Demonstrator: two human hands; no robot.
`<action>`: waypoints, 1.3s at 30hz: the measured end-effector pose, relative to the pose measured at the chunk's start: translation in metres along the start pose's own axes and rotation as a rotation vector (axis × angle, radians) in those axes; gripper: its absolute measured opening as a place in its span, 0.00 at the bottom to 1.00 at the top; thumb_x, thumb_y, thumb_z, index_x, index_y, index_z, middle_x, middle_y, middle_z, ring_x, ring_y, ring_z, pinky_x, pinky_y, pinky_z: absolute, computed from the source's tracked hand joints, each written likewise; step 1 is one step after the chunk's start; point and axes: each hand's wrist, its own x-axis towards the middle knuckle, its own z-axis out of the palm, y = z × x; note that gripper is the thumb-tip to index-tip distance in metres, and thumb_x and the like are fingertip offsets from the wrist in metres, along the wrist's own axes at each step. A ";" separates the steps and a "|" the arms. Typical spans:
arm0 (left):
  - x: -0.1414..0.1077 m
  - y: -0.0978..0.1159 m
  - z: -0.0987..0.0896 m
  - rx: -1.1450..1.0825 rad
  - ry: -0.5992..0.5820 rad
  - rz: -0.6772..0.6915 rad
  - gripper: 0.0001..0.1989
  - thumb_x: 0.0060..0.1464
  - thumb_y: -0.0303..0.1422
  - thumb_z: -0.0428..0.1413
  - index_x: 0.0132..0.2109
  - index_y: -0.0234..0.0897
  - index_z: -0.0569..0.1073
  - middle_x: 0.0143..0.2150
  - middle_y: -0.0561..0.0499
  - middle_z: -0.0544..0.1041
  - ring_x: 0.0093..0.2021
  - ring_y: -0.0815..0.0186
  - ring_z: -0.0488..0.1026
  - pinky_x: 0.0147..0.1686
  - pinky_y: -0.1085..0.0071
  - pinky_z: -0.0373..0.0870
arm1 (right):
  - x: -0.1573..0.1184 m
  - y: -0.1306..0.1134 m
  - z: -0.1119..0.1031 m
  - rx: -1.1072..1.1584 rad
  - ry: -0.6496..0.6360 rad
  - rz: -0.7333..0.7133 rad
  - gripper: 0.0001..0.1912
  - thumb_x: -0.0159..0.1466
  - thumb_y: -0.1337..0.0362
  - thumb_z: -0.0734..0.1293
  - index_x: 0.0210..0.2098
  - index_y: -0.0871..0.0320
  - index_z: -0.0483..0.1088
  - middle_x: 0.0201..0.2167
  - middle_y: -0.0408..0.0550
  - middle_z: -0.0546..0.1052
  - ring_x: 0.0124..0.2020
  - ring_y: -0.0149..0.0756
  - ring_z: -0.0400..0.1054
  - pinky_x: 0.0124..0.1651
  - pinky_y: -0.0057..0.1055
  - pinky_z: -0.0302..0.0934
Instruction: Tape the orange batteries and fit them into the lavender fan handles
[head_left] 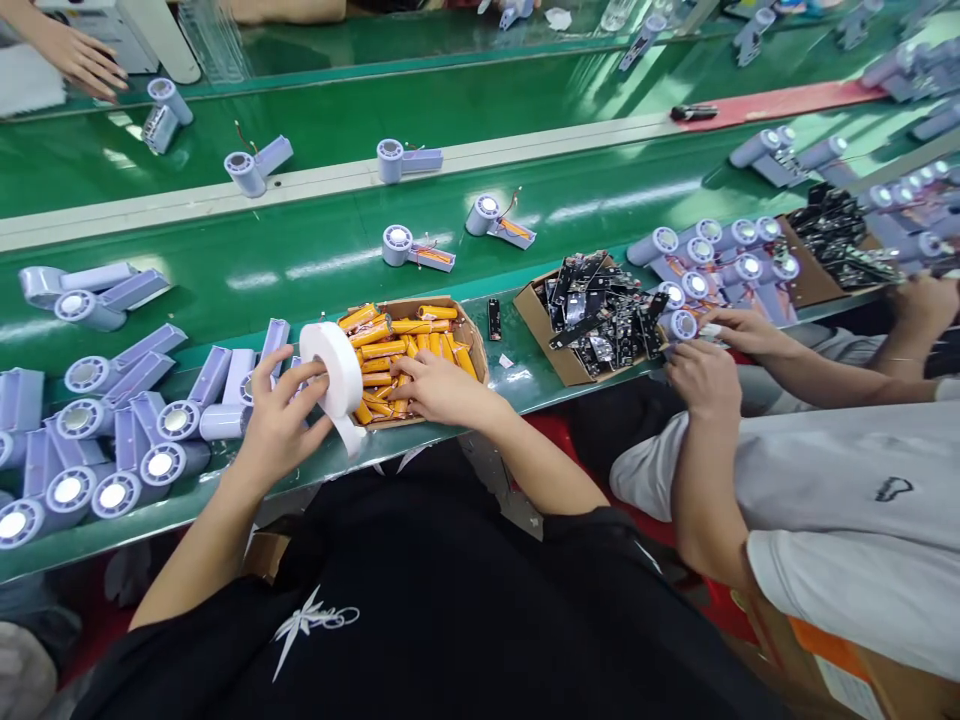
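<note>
My left hand (283, 415) is closed on a roll of white tape (341, 365), fingers hooked into its core. A loose tape end hangs from the bottom of the roll. My right hand (435, 388) reaches into a cardboard box (480, 350) of orange-wrapped batteries (384, 349). Its fingers are bent around a battery at the near side of the pile, the tips partly hidden. Left of the roll, several lavender fan housings (161, 462) with hollow handles lie in rows along the green bench (315, 490).
A box of black circuit boards (592, 315) stands to the right, with one loose board (493, 320) beside it. A co-worker's hands (705, 370) handle a housing there. Several housings (397, 245) lie on the green belt (300, 240) behind. Another person's hand (79, 65) shows at top left.
</note>
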 end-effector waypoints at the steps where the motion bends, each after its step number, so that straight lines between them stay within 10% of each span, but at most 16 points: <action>1: 0.000 0.002 0.003 0.001 0.004 -0.001 0.23 0.58 0.25 0.65 0.58 0.46 0.76 0.59 0.42 0.79 0.72 0.39 0.65 0.66 0.34 0.70 | 0.003 0.003 0.001 0.054 -0.002 -0.026 0.12 0.71 0.67 0.72 0.52 0.54 0.85 0.63 0.57 0.77 0.59 0.53 0.69 0.63 0.52 0.66; 5: -0.002 0.008 0.006 0.002 0.032 0.019 0.23 0.59 0.25 0.65 0.60 0.46 0.75 0.60 0.42 0.79 0.72 0.40 0.64 0.67 0.35 0.69 | -0.002 0.009 0.003 0.581 0.208 -0.037 0.08 0.70 0.62 0.73 0.47 0.57 0.78 0.56 0.55 0.83 0.57 0.47 0.76 0.65 0.50 0.68; 10: 0.000 0.012 0.003 0.033 -0.069 0.076 0.24 0.61 0.23 0.63 0.62 0.46 0.76 0.58 0.42 0.82 0.69 0.43 0.68 0.64 0.42 0.72 | -0.025 -0.001 0.002 1.091 0.358 0.025 0.32 0.61 0.48 0.82 0.58 0.53 0.76 0.45 0.47 0.86 0.44 0.41 0.82 0.47 0.37 0.78; 18: 0.004 0.023 0.004 0.138 -0.250 0.267 0.24 0.68 0.20 0.58 0.65 0.46 0.79 0.58 0.50 0.85 0.51 0.60 0.77 0.56 0.63 0.74 | -0.037 -0.015 -0.008 0.617 0.630 0.162 0.34 0.54 0.37 0.83 0.52 0.51 0.86 0.39 0.47 0.85 0.36 0.40 0.77 0.42 0.35 0.76; 28: 0.020 0.034 0.001 0.206 -0.316 0.289 0.22 0.71 0.20 0.53 0.65 0.43 0.76 0.56 0.50 0.85 0.48 0.58 0.80 0.48 0.58 0.76 | -0.041 -0.019 0.004 0.774 0.424 0.220 0.26 0.65 0.48 0.80 0.59 0.50 0.83 0.44 0.46 0.88 0.40 0.42 0.83 0.48 0.39 0.80; 32: 0.019 0.056 0.009 0.209 -0.233 0.239 0.17 0.72 0.24 0.55 0.63 0.39 0.76 0.54 0.47 0.85 0.43 0.59 0.78 0.44 0.59 0.75 | -0.033 -0.015 0.025 1.126 0.827 0.350 0.33 0.61 0.41 0.80 0.58 0.56 0.82 0.40 0.49 0.87 0.37 0.43 0.83 0.41 0.39 0.82; 36: 0.010 0.081 0.028 0.026 -0.246 0.343 0.13 0.71 0.27 0.57 0.59 0.37 0.79 0.47 0.46 0.84 0.42 0.60 0.76 0.41 0.61 0.74 | -0.038 0.021 -0.004 1.001 1.321 0.384 0.32 0.65 0.37 0.76 0.56 0.55 0.81 0.46 0.53 0.86 0.46 0.44 0.84 0.50 0.42 0.82; 39: 0.020 0.070 0.039 0.000 -0.350 0.242 0.19 0.69 0.29 0.60 0.64 0.38 0.77 0.51 0.44 0.83 0.47 0.56 0.76 0.47 0.58 0.75 | -0.046 0.039 -0.030 0.912 1.362 0.282 0.30 0.69 0.39 0.73 0.60 0.52 0.79 0.50 0.51 0.86 0.51 0.44 0.84 0.56 0.45 0.80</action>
